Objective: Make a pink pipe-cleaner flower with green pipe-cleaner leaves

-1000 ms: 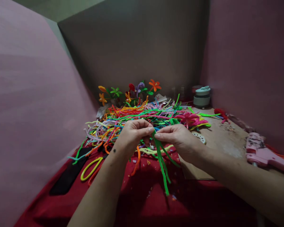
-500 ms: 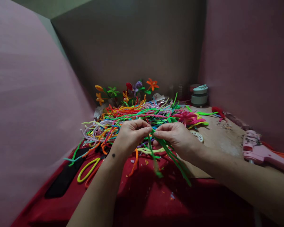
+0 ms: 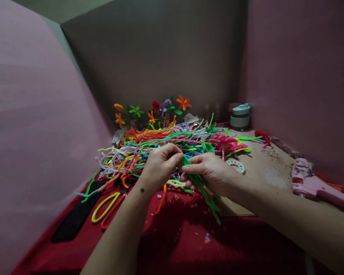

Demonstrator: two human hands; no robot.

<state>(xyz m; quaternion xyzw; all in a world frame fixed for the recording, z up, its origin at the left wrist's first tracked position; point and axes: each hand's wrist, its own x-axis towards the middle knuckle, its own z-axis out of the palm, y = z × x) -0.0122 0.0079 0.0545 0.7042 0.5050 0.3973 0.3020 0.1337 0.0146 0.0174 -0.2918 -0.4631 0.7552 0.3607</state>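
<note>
The left hand pinches the top of a green pipe cleaner bundle and the right hand closes round it, just below the coloured pile at 12 o'clock. At 2 o'clock, 1 lidded tub stands shut, contents hidden.

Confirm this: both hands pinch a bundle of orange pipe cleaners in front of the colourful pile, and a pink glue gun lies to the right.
Not quite: the bundle is green, not orange. The head view shows the left hand and right hand pinching green pipe cleaners in front of the colourful pile, with the pink glue gun lying to the right.
</note>
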